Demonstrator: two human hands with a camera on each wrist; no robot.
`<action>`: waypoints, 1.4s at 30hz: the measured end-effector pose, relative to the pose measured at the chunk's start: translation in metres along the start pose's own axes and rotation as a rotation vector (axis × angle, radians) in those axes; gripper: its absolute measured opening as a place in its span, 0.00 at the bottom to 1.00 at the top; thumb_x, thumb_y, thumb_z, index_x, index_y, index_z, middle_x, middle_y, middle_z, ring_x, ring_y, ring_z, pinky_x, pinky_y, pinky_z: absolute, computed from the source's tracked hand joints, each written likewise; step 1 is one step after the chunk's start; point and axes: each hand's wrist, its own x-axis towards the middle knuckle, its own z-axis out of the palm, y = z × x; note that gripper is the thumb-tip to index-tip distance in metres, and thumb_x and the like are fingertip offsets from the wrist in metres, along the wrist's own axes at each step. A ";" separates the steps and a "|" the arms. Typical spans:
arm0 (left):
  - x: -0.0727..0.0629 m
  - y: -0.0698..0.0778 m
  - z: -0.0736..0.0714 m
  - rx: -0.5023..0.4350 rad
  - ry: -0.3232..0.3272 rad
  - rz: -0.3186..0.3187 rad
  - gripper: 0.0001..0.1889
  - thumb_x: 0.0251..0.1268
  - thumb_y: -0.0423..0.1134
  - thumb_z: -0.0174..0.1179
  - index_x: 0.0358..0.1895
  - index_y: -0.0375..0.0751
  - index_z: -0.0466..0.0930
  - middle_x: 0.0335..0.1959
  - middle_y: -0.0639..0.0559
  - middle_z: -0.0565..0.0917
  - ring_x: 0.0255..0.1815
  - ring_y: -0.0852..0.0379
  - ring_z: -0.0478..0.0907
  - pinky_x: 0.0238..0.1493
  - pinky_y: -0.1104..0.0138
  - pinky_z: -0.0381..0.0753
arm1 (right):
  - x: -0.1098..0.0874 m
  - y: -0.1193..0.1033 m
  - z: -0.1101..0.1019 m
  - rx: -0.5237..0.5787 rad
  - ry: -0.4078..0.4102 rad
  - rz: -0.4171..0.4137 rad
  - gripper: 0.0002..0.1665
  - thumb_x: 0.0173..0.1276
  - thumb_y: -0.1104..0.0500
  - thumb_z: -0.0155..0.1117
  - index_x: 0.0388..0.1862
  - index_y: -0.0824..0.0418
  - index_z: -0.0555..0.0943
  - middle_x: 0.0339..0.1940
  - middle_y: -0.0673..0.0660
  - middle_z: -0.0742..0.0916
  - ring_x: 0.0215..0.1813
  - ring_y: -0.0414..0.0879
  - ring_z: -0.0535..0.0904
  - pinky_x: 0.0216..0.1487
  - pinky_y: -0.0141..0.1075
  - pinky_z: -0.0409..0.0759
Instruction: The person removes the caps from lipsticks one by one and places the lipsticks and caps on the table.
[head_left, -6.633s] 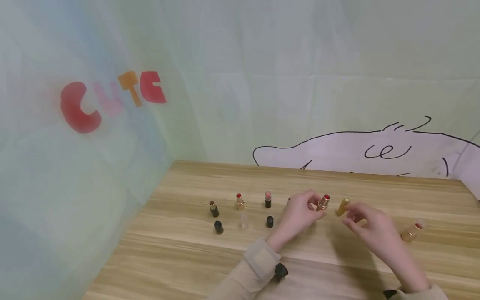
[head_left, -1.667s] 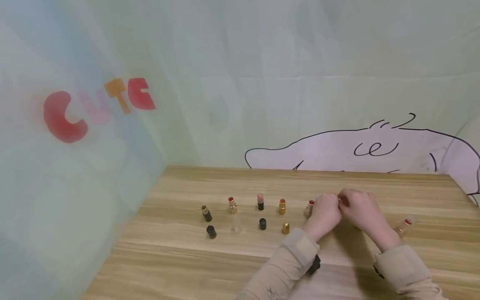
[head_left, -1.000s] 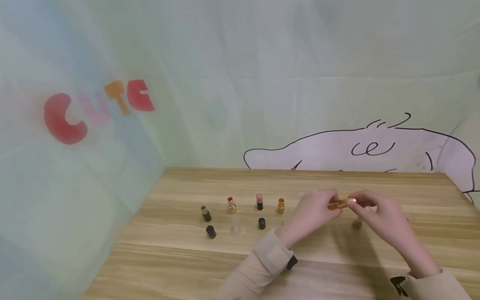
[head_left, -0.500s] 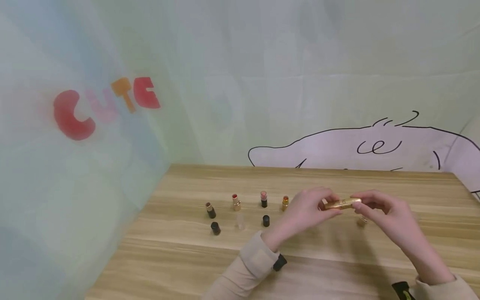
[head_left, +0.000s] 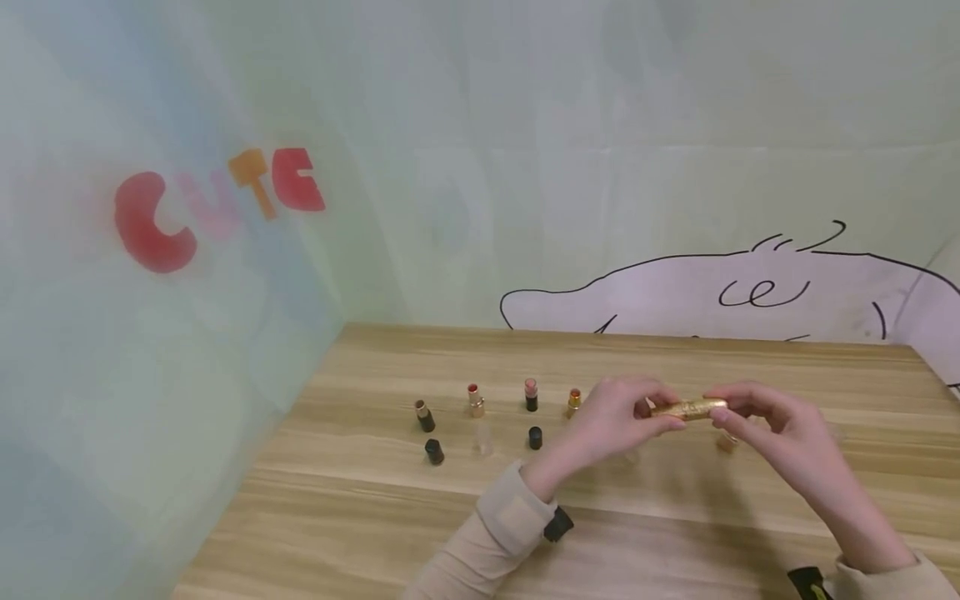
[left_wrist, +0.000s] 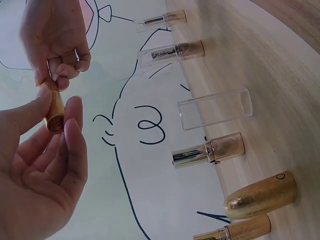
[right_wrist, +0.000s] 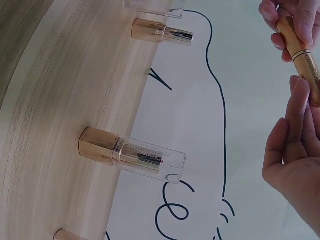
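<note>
Upright lipsticks point(head_left: 531, 397), caps point(head_left: 536, 438) near hands point(head_left: 611, 418)

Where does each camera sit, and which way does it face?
Head: on the head, facing forward and down over the table; left hand, right hand, sleeves show.
Left wrist: on that wrist, facing gold tube and backdrop; both hands.
Right wrist: on that wrist, facing capped lipstick and backdrop; both hands.
Wrist views share the tube.

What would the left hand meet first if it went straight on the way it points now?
Most likely the right hand, holding the other end of the gold lipstick tube that the left hand grips. The head view leaves exact depth unclear.
</note>
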 end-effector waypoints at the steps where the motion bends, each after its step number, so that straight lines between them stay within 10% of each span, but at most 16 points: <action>1: 0.000 0.000 0.000 -0.006 -0.003 -0.001 0.12 0.62 0.46 0.63 0.47 0.49 0.83 0.38 0.60 0.85 0.22 0.75 0.71 0.24 0.81 0.73 | 0.000 0.000 0.000 0.003 -0.001 -0.003 0.12 0.66 0.62 0.64 0.48 0.60 0.82 0.31 0.36 0.86 0.33 0.33 0.77 0.35 0.29 0.69; 17: -0.004 -0.010 0.000 -0.208 -0.032 -0.084 0.13 0.61 0.42 0.64 0.48 0.45 0.83 0.37 0.56 0.86 0.21 0.74 0.76 0.20 0.77 0.74 | -0.001 0.003 -0.003 -0.005 0.018 0.011 0.15 0.65 0.62 0.65 0.51 0.59 0.82 0.33 0.36 0.86 0.39 0.29 0.77 0.37 0.26 0.68; 42: 0.000 -0.014 0.007 -0.185 0.007 -0.089 0.13 0.58 0.35 0.65 0.47 0.46 0.80 0.44 0.55 0.87 0.35 0.72 0.78 0.38 0.81 0.77 | -0.014 0.016 -0.021 -0.054 0.060 0.122 0.18 0.66 0.57 0.65 0.54 0.56 0.80 0.36 0.32 0.86 0.41 0.25 0.75 0.39 0.25 0.66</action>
